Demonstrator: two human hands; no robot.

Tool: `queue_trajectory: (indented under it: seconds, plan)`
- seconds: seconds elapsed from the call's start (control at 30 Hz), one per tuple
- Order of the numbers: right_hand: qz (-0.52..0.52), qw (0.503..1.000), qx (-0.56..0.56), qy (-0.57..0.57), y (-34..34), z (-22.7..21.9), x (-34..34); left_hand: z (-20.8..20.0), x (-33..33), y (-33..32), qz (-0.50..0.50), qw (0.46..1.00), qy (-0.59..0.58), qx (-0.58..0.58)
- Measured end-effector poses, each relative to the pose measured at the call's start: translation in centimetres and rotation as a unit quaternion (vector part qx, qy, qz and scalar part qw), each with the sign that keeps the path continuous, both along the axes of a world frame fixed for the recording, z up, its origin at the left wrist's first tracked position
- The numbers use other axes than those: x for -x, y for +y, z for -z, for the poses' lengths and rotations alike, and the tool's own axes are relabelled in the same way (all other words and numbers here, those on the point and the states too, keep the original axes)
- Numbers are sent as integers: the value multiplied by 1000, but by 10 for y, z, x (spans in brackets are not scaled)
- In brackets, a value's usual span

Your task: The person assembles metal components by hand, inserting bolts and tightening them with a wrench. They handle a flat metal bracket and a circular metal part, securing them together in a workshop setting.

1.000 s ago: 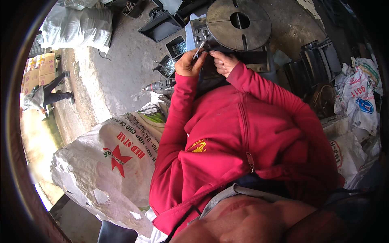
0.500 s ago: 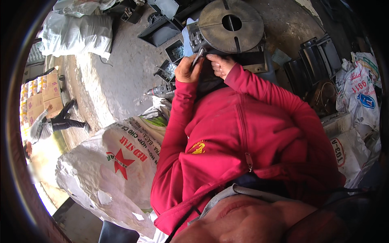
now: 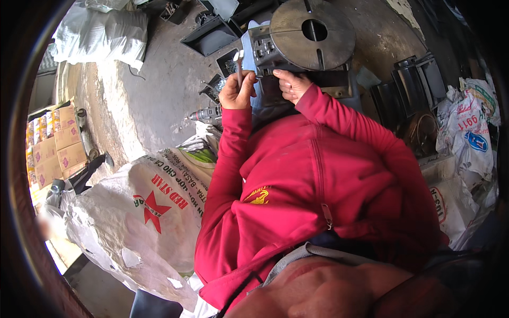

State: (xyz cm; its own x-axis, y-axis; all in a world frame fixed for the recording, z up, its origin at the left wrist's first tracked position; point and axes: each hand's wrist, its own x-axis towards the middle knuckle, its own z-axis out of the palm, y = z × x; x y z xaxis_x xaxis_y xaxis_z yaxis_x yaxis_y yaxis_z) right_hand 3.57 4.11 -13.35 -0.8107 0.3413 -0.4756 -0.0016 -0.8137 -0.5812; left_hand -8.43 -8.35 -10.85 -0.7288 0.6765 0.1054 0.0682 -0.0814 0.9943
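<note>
My left hand (image 3: 237,93) is wrapped round a metal wrench (image 3: 239,68), whose bright head points up and away from me. In front of me is a dark metal assembly (image 3: 265,63) topped by a large round slotted disc (image 3: 286,32) with a hole in its middle. Small fittings (image 3: 263,49) sit on the assembly's left part. My right hand (image 3: 292,85) is closed, thumb and forefinger pinched at the near edge of the assembly, below the disc. Whatever is between those fingers is too small to make out.
Left of my hands are small bins of screws (image 3: 216,86) and a power drill (image 3: 205,113). A dark tray (image 3: 209,37) lies farther off. A large white sack (image 3: 132,212) stands at my left. Dark metal parts (image 3: 419,79) and more sacks (image 3: 469,127) are at right.
My left hand has drawn a little left, away from the right hand, and the wrench has swung upright. The right hand stays nearly in place. A person at far left has moved nearer, partly behind the sack.
</note>
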Motion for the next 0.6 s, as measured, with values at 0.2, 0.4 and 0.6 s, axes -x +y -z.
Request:
queue_trajectory:
  seconds: [0.2, 0.4, 0.6]
  plan:
    - [-9, 1000, 15, 2, 1, 3, 0, 1, -3, 8, -8, 1000, 1, -6]
    - [0, 1000, 24, -1, 1, 3, -1, 10, 3, 16, -28, 983, 176, 32]
    - [8, 1000, 25, 12, 0, 4, -1, 1, 1, 19, -42, 959, 278, 41]
